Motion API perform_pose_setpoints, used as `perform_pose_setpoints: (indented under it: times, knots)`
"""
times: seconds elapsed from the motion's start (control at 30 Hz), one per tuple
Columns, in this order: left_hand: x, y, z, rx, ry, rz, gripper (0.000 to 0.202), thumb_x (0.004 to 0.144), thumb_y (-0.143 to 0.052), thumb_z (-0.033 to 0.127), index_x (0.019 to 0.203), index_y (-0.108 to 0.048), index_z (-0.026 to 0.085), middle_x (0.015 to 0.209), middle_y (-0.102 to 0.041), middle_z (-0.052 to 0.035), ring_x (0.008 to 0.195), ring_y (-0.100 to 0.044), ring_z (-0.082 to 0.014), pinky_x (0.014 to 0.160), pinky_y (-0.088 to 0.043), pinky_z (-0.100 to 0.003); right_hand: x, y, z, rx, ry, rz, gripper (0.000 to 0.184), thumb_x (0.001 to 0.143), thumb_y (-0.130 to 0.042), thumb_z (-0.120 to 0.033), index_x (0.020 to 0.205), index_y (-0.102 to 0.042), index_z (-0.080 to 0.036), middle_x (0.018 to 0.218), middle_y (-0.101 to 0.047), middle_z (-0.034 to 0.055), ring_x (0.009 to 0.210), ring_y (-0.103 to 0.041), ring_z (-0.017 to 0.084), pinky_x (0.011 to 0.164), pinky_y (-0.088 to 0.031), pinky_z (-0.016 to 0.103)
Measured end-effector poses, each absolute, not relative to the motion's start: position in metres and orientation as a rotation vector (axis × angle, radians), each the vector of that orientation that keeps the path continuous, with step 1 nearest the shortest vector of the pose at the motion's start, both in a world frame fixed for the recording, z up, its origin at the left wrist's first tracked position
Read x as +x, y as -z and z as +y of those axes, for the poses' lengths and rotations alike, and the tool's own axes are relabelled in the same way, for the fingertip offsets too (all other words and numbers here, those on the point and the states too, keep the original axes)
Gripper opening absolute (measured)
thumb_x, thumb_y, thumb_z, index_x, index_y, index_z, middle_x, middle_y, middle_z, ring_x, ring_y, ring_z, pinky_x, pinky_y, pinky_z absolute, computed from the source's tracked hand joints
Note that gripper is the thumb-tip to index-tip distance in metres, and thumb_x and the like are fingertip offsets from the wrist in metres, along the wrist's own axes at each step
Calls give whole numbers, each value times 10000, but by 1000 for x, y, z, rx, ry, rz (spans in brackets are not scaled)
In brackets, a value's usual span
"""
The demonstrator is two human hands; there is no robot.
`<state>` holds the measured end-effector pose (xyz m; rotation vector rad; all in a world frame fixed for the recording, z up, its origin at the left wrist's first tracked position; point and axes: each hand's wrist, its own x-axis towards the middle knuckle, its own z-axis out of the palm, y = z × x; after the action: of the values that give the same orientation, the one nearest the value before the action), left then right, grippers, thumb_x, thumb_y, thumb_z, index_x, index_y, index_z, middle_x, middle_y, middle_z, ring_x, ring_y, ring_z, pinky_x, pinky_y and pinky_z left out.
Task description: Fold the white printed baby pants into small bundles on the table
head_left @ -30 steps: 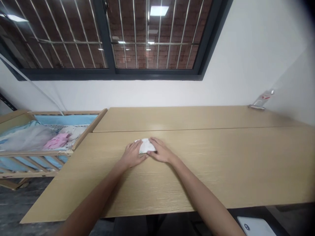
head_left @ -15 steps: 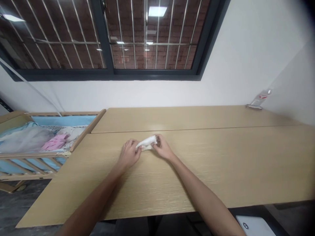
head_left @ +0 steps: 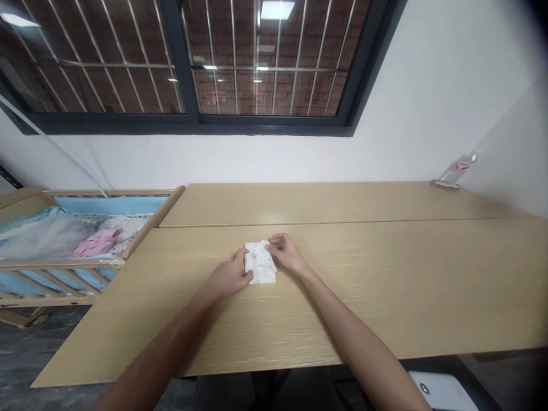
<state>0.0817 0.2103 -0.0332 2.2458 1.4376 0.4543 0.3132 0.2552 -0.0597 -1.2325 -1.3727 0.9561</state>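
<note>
Head view, and there's the folded white cloth [head_left: 259,262], soft, light and limp, best taken by its edges, lying flat on the worktop [head_left: 385,297]; left hand [head_left: 231,275] pressed against its side, ungripping; right hand [head_left: 285,254] pinching its top corner.

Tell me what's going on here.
A person stands at a light wooden table with a folded white cloth lying flat on it. Their left hand rests against the cloth's left edge, and their right hand is at its upper right corner. To the left stands a wooden crib holding pink clothing.
</note>
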Motion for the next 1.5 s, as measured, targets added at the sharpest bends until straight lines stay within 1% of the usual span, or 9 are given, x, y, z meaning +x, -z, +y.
perform_pose_setpoints:
  times: [0.17,0.3,0.4,0.53,0.73,0.87,1.1,1.37,1.5]
  knots:
    - [84,29,207,2355,-412,1471,444,916,-501,369,1322,-469,193,1000,-715,-100,854,-703,-281,719,-475,-357,313,70,261,-1212,-879,-1488,337,782,-746,-377,1015,-562,-217,1033,-679,84,1005,-669,216,922,-542,411]
    - [90,26,202,2467,-483,1460,340,941,-479,358,1231,-550,195,1051,-703,-120,1032,-660,-312,905,-476,-431,311,63,256,-1226,-765,-1585,316,888,-640,-390,1126,-585,-189,1117,-686,126,1043,-670,239,940,-544,441]
    - [99,28,189,2646,-645,1268,345,952,-480,380,1235,-565,200,1188,-669,-131,1155,-609,-296,1018,-458,-440,309,43,242,-1144,-560,-1788,402,980,-540,-413,1324,-573,-209,1383,-599,142,1300,-551,261,1127,-409,489]
    - [117,40,166,2798,-687,1018,529,942,-513,424,1387,-491,139,1368,-594,-185,1311,-534,-322,1092,-449,-463,301,15,217,-951,-535,-2158,457,1053,-407,-427,1479,-496,-289,1593,-412,49,1501,-315,244,1247,-207,504]
    - [125,50,153,2804,-480,1043,447,959,-477,501,1102,-700,141,1063,-729,-197,1035,-675,-377,953,-515,-570,288,21,208,-839,-857,-2391,409,1036,-467,-465,1417,-570,-357,1508,-517,-40,1478,-371,223,1252,-244,462]
    - [123,46,156,2807,-526,1028,513,952,-492,491,1241,-631,90,1186,-684,-234,1153,-630,-382,984,-514,-533,298,32,226,-887,-858,-2367,403,1014,-505,-503,1390,-590,-387,1517,-503,-51,1488,-351,232,1270,-182,481]
    - [124,52,159,2839,-590,1016,652,926,-526,493,1380,-503,26,1411,-552,-285,1401,-452,-385,1137,-416,-514,313,45,261,-1038,-744,-2362,524,1022,-427,-566,1512,-429,-381,1623,-334,-46,1538,-221,222,1279,-90,476]
    - [120,49,169,2612,-735,1081,410,964,-491,402,1314,-582,206,1396,-616,-119,1296,-568,-282,1080,-479,-437,314,60,262,-1074,-596,-2220,600,1033,-377,-549,1554,-382,-252,1637,-316,67,1529,-250,241,1269,-158,489]
    - [108,39,188,2485,-904,1299,211,967,-490,354,1065,-633,235,1113,-702,-82,1084,-629,-248,988,-483,-408,320,61,260,-1162,-550,-1958,572,1038,-367,-520,1524,-424,-224,1575,-423,126,1474,-351,268,1229,-238,535]
